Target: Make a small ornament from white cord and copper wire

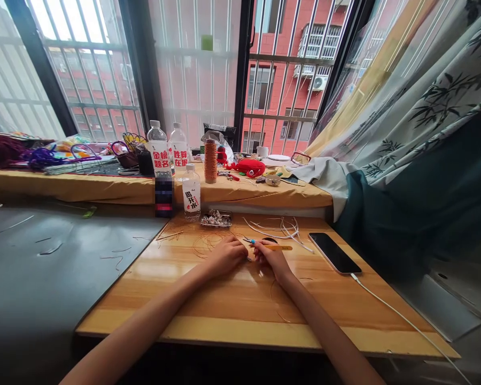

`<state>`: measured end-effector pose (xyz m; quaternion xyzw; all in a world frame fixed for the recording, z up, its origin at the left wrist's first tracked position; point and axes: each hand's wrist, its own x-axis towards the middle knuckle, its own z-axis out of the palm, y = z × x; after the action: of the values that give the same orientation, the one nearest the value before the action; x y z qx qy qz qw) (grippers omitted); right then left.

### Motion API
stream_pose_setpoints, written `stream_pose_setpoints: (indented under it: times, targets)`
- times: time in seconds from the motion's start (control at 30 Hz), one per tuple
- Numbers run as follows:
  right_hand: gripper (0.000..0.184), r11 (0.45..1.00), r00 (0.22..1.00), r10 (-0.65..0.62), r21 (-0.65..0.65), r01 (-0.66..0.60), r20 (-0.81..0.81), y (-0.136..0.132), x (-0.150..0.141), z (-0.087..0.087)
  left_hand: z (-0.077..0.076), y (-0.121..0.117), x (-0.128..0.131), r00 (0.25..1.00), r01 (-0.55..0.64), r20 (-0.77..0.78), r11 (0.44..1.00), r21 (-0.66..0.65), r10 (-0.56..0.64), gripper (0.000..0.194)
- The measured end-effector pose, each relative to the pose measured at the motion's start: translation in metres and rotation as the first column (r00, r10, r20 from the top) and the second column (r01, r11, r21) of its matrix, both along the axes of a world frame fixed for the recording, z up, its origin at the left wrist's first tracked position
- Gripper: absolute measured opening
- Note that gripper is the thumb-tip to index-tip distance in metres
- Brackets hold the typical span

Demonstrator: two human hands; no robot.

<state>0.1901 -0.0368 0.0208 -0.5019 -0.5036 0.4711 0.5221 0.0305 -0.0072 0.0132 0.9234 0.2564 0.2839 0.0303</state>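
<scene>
My right hand [266, 259] is closed round a slim tool with a flat yellow-orange handle [282, 247]. A blue bit and a thin dark tip show at the tool's left end; its exact kind is unclear. Just to the left, my left hand [229, 253] rests low over the wooden table, its fingers bent together. Whatever they pinch is hidden, though a small shiny bit shows between the two hands. Loops of thin copper-coloured wire [202, 246] lie behind and beside my left hand. A dark rounded object [270, 240] sits partly behind my right hand.
Beyond the hands are a clear tray of small pale pieces [216, 218], a water bottle [191, 195] and white cords [282, 229]. A phone [334, 252] with a charging cable [401, 313] lies right. The cloth-covered ledge [240, 193] holds a copper-coloured spool [210, 163] and a red plush item [251, 168].
</scene>
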Motion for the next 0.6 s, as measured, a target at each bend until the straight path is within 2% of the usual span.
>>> stream_pose_setpoints:
  times: [0.13,0.33,0.6]
  targets:
    - [0.026,1.000,0.994,0.022,-0.021,-0.019,0.106,0.0033,-0.0008,-0.0063,-0.0009,0.0009,-0.0007,1.000,0.004,-0.004,1.000,0.004,-0.004,0.019]
    - [0.012,0.999,0.991,-0.039,-0.029,0.043,0.130,0.0038,-0.0031,-0.0069,-0.0021,0.0007,-0.0005,1.000,0.008,-0.012,1.000,0.009,-0.008,0.016]
    - [0.006,1.000,0.978,-0.025,0.005,0.025,0.207,0.0013,-0.0043,-0.0052,-0.0038,0.0027,-0.0004,1.000,0.025,-0.019,1.000,0.003,-0.025,0.015]
